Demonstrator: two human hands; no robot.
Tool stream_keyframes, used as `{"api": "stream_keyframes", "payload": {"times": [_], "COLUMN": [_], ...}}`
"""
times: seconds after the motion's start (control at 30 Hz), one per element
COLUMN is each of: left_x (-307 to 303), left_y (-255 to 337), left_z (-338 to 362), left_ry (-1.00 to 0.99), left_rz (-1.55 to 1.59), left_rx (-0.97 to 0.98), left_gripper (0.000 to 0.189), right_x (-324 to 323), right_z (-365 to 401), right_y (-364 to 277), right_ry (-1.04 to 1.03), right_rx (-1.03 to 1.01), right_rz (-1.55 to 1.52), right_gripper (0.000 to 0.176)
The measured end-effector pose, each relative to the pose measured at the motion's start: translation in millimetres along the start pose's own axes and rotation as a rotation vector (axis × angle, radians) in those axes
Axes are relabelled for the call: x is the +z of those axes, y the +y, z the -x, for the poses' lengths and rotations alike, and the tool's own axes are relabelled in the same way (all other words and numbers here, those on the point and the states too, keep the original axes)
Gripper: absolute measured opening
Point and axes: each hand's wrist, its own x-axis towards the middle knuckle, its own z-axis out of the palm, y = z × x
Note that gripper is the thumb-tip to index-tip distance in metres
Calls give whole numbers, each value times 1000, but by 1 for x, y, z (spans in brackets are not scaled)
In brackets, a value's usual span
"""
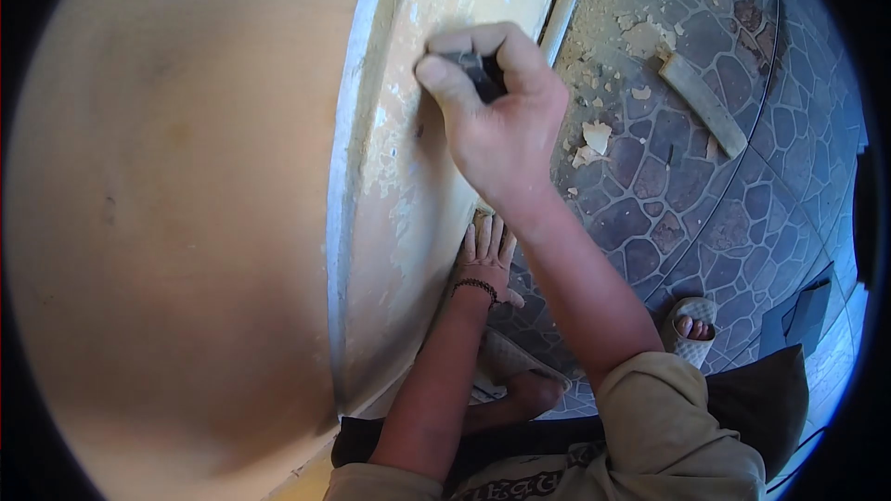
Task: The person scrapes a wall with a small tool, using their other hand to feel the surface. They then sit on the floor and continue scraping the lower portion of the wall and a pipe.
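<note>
My right hand [506,116] is raised against the lower wall [394,167], its thumb and fingers closed around a small dark tool [478,70] that is mostly hidden in the grip. Patches of pale paint are flaking from the wall surface beside it. Lower down, my left hand [489,264] rests with its fingers spread near the foot of the wall and holds nothing. A dark beaded bracelet [476,288] circles that wrist.
A pipe [561,14] runs along the wall's base. Paint chips [596,137] and dust litter the stone-patterned floor [687,167], where a wooden piece [703,104] lies. A thin cable [729,181] crosses it. My sandaled foot [691,329] is at the lower right.
</note>
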Motion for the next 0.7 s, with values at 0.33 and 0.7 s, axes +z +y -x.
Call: {"api": "stream_keyframes", "payload": {"times": [0.33,0.7], "left_x": [26,52], "left_y": [-1,0], "left_z": [-5,-10], "left_ry": [106,146], "left_rz": [0,-158], "left_rx": [12,-29], "left_gripper": [132,128], "right_x": [5,12], "right_z": [-17,-12], "right_y": [-12,-32], "right_ry": [52,96], "right_rx": [105,106], "right_rz": [63,1], "right_gripper": [9,7]}}
